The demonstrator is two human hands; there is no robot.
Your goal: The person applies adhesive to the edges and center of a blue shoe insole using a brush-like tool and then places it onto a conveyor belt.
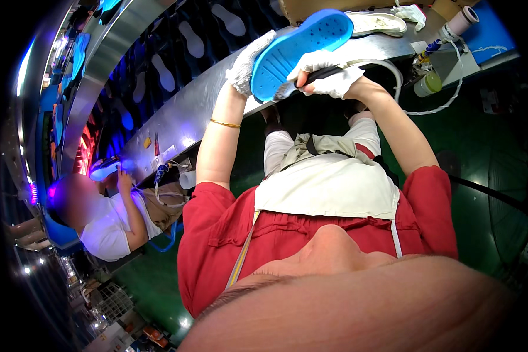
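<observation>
A bright blue shoe sole with small holes at its toe end is raised over the bench edge, tilted, its grooved inner face toward me. My left hand, in a white knitted glove, grips it by its left edge; most of those fingers are hidden behind the sole. In a white glove with bare fingertips, my right hand is closed round the dark handle of a brush. The brush's pale bristles are at the sole's lower rim near the heel. A white hose runs from beside my right hand.
A metal bench borders a conveyor carrying pale soles. A white shoe, a crumpled white glove, a pinkish cylinder and a yellow-green container stand rightward. Left, a co-worker handles a sole.
</observation>
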